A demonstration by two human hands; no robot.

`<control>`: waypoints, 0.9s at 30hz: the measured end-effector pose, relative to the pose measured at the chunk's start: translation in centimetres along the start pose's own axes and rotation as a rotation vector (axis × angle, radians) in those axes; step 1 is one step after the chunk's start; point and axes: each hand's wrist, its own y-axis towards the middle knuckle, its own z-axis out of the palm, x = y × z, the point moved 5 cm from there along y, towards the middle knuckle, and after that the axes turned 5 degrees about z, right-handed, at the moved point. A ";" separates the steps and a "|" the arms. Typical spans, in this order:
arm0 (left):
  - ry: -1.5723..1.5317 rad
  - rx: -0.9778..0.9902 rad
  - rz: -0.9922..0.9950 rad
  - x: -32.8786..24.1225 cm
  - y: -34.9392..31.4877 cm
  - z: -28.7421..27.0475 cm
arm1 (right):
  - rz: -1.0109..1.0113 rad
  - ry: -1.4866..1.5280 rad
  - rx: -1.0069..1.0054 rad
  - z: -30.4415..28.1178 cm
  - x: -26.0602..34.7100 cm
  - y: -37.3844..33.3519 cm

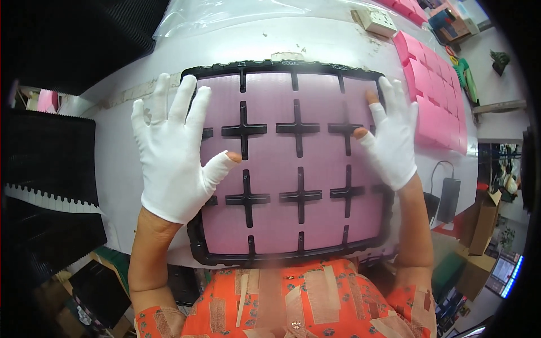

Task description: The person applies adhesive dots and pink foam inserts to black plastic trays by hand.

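A black plastic tray (244, 135) with raised cross-shaped dividers lies in front of me, its cells lined with pink sheet (270, 160). My left hand (174, 146), in a white glove with a bare thumb tip, is over the tray's left edge with fingers spread. On the opposite side my right hand (390, 135) is above the right edge, also gloved and open, its thumb and one fingertip bare. Neither hand holds anything. Whether either palm touches the tray rim, I cannot tell.
Pink folded pieces (434, 93) lie in a stack at the right. A white socket block (376, 22) sits at the back, near clear plastic film (225, 14). Black ribbed trays (51, 158) stand at the left. A dark adapter (449, 200) with a cable rests at the right edge.
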 end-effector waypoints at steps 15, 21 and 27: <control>-0.055 -0.035 -0.018 0.5 -0.9 -0.7 | -0.213 0.002 0.049 -1.2 7.3 1.5; -0.073 -0.028 -0.045 1.3 -2.1 0.0 | -0.277 0.111 0.046 -1.6 9.3 1.8; -0.079 -0.053 -0.070 1.8 -2.6 -0.1 | -0.323 0.138 0.060 -2.2 11.3 2.9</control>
